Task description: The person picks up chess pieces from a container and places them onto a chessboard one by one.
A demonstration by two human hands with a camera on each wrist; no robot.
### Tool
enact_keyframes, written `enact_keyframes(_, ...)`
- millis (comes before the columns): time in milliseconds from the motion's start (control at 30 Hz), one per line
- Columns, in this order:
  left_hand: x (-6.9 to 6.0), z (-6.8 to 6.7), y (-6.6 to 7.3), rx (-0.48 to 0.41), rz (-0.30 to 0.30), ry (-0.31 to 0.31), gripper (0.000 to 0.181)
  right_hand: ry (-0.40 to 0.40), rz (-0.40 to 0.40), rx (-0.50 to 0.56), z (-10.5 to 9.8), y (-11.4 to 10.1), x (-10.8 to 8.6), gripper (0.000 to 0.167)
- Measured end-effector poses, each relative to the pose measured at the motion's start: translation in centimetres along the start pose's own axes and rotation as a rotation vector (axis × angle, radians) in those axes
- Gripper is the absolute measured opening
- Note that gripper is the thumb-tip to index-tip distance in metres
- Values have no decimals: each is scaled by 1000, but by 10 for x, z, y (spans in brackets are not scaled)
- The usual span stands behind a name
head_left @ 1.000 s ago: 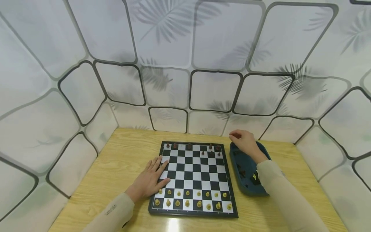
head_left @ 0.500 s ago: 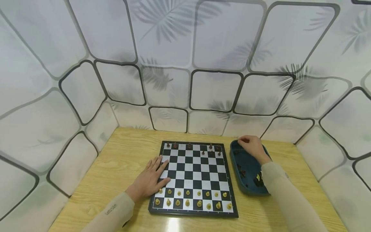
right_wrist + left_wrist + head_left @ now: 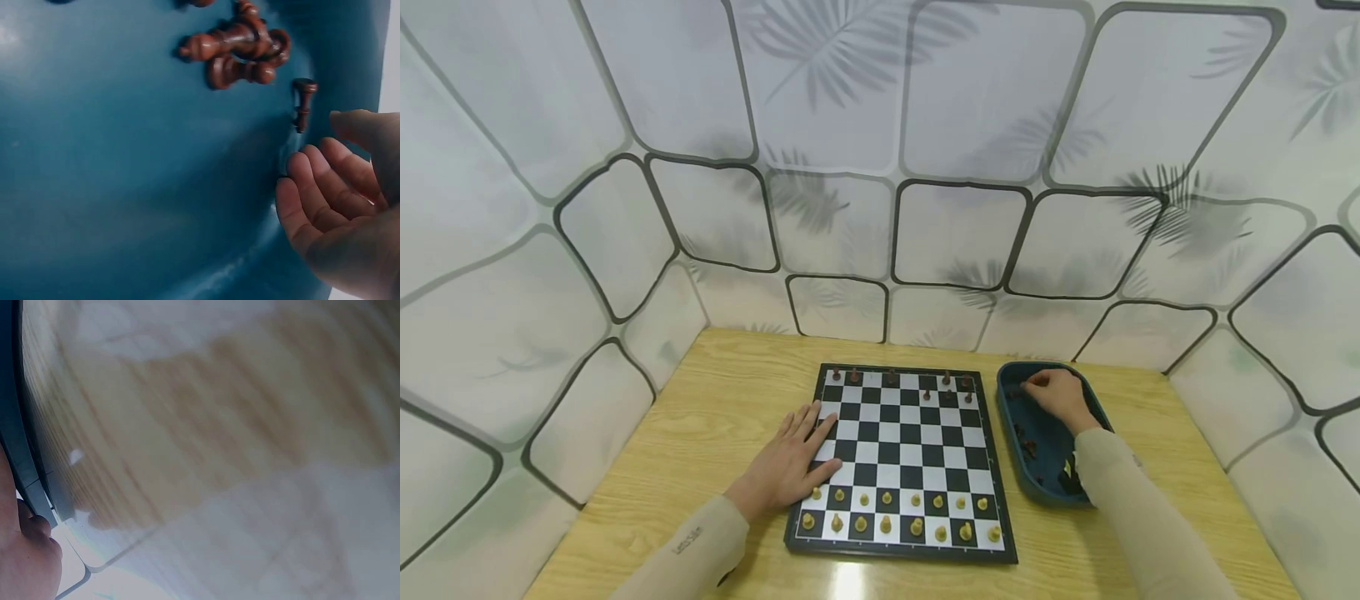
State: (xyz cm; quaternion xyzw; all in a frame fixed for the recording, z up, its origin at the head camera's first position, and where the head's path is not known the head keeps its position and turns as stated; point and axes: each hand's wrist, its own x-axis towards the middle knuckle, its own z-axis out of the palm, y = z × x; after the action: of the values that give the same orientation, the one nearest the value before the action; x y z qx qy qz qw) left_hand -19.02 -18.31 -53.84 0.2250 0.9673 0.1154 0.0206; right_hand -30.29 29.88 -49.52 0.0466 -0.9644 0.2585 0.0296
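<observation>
Nearest, two beige sleeves come in over the wooden table [image 3: 700,417], left sleeve [image 3: 692,542] and right sleeve [image 3: 1142,517]. The board [image 3: 910,433] lies flat on the table, its two near rows filled with upright yellow pieces [image 3: 886,524], eight to a row. Left hand [image 3: 786,462] rests across the left rim of the board, fingers spread; the left wrist view is blurred and shows only part of this hand. Right of the board stands a blue tray [image 3: 1048,429]. At its near end, a black-and-yellow item [image 3: 1067,477], partly covered by the right sleeve; cannot tell what it is. Farther along, a heap of red pieces [image 3: 1028,450] lies toward the left wall of the tray. Right hand [image 3: 1058,396] is over the far part of the tray, fingers loosely bent, thumb apart from them, pinching nothing visible; the right wrist view has a small red piece [image 3: 303,103] just off its fingertips. On the far two rows of the board stand eight red pieces, five behind three. Farthest, the pale patterned wall [image 3: 835,225].
</observation>
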Motion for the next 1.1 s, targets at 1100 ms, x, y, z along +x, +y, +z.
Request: enact_keyframes(1100, 1, 0, 0, -5, -12, -27, 84, 4, -22, 38, 29, 3, 3, 27)
